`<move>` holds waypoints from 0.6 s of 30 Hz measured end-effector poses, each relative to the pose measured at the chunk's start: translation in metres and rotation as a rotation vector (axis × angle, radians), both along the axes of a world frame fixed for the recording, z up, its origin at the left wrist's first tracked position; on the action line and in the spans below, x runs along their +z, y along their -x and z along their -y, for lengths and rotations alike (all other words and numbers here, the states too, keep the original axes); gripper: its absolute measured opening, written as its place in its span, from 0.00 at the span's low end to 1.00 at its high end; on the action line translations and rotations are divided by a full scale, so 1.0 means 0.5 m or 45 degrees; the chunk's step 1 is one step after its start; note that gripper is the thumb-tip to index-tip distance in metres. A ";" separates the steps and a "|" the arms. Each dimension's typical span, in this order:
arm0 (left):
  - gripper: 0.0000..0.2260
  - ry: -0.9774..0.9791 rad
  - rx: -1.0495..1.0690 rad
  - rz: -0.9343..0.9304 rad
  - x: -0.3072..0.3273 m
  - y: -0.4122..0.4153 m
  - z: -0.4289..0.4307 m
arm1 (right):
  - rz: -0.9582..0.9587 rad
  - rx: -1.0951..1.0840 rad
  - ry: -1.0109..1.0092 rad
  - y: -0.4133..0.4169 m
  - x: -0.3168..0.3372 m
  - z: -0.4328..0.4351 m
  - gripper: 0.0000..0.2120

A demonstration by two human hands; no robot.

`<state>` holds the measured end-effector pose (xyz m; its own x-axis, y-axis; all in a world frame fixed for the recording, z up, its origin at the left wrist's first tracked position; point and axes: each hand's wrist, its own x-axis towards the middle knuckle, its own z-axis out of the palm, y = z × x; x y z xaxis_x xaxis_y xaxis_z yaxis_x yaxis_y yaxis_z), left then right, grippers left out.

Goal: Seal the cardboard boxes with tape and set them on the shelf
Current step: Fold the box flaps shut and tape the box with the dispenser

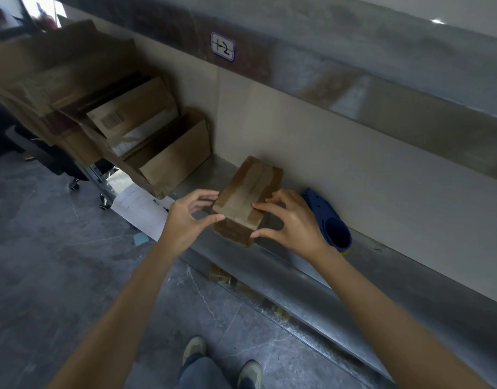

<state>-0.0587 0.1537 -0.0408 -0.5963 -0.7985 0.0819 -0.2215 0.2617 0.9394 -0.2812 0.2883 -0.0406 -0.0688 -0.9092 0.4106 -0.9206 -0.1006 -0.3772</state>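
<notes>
Right hand point(292, 223) pinches the taped cardboard box point(247, 189) at its near right corner, fingers on top and thumb on the front face. Left hand point(185, 217) curves at the near left corner, fingertips at the edge; whether it grips, I cannot tell. Box sits on the metal shelf point(286, 258), a blue clog point(328, 220) just beside it.

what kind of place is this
Probably a stockroom or small warehouse: a metal shelf with a number label above, cardboard boxes piled at its left, and a taped box standing on it.
</notes>
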 end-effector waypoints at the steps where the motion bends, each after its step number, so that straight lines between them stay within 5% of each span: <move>1: 0.21 0.003 0.047 -0.012 -0.001 -0.001 0.001 | -0.004 -0.006 0.029 -0.005 -0.003 0.006 0.32; 9: 0.17 0.018 0.135 -0.068 -0.011 -0.015 0.009 | -0.154 -0.146 0.081 -0.066 -0.014 0.043 0.30; 18: 0.36 -0.094 0.093 -0.028 0.000 0.010 0.010 | -0.194 -0.270 0.030 -0.115 -0.014 0.072 0.30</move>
